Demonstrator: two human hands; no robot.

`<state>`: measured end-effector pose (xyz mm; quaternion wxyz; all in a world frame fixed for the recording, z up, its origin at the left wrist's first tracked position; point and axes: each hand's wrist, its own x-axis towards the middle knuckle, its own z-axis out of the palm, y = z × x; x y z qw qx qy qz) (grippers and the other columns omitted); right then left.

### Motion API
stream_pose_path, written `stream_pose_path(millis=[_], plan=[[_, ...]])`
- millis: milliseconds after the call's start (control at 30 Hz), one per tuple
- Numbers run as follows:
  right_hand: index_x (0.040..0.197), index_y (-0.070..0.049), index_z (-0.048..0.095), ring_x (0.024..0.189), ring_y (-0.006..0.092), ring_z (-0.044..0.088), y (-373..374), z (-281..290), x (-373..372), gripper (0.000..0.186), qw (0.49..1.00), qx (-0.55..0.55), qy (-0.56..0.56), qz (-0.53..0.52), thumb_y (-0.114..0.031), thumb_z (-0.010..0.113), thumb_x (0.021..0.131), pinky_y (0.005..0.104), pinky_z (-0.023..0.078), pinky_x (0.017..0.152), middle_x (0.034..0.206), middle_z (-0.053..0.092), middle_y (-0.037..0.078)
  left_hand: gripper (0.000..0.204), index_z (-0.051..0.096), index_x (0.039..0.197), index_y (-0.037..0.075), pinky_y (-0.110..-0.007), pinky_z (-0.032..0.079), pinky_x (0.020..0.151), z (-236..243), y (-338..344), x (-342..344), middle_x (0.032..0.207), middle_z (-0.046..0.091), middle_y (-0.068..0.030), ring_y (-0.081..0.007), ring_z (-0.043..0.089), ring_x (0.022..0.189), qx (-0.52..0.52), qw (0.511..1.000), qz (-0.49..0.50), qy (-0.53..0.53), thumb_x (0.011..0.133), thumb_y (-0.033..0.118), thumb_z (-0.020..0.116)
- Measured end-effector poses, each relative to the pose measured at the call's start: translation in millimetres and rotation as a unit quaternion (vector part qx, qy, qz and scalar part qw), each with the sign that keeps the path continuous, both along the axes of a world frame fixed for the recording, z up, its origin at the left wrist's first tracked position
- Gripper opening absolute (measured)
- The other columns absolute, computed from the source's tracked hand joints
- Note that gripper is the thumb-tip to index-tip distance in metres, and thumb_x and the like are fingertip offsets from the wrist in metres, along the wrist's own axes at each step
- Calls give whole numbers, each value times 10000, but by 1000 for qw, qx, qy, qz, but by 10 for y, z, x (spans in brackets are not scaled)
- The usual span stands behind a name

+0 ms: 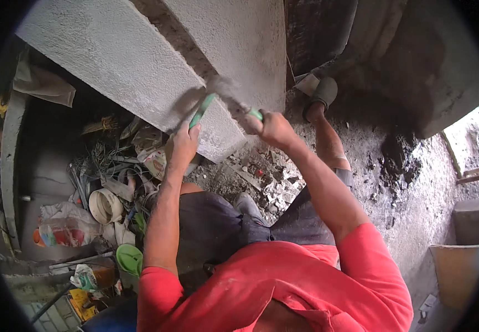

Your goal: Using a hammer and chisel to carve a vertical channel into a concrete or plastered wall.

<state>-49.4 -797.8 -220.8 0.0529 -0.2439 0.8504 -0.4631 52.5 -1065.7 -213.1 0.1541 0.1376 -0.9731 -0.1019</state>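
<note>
My left hand (182,145) is closed around a tool with a slim, curved green handle (202,110). My right hand (277,130) grips a second tool, with a bit of green handle (255,114) showing past the fist. Between the two, a grey metal part (224,87) is smeared by motion, and I cannot tell which tool it belongs to. Both tools are over a rough groove (187,47) that runs along a pale concrete surface (123,52). The working tips are blurred.
Broken rubble (275,185) lies below the concrete's lower end, near my shoe (246,206). On the left are a heap of scraps, a whitish plastic ring (105,206), a filled clear bag (68,224) and a green dish (129,259). A tan container (461,274) stands at right.
</note>
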Motion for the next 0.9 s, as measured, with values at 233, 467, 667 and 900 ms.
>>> stream_pose_path(millis=[233,467,667,900], plan=[[945,25,656,768,455,658,78,833,308,548,996,-87,19,17,-521,626,925,478,498,672,769,625,292,417,625,997,25,-555,500,691,-66,-165,68,828,672,-265,-496,641,822,-17,1000,-6,24,993,426,513],[906,31,640,753,452,654,35,146,168,484,962,-223,144,59,-452,643,927,464,523,665,756,641,266,415,648,1014,27,-552,499,738,-55,-83,-51,881,679,-273,-479,646,871,80,996,-19,20,986,425,533],[1032,24,668,791,388,690,27,-101,153,533,998,29,16,-55,-495,569,961,468,528,758,796,684,237,329,595,986,42,-528,505,642,-470,-32,132,788,670,-240,-448,657,781,4,995,-15,102,995,369,559],[941,40,618,623,168,541,386,-71,541,599,964,-142,-210,-74,-544,500,998,366,474,607,671,559,69,370,548,944,50,-525,487,588,-29,525,122,737,647,-230,-452,645,709,114,990,11,87,1031,403,479]])
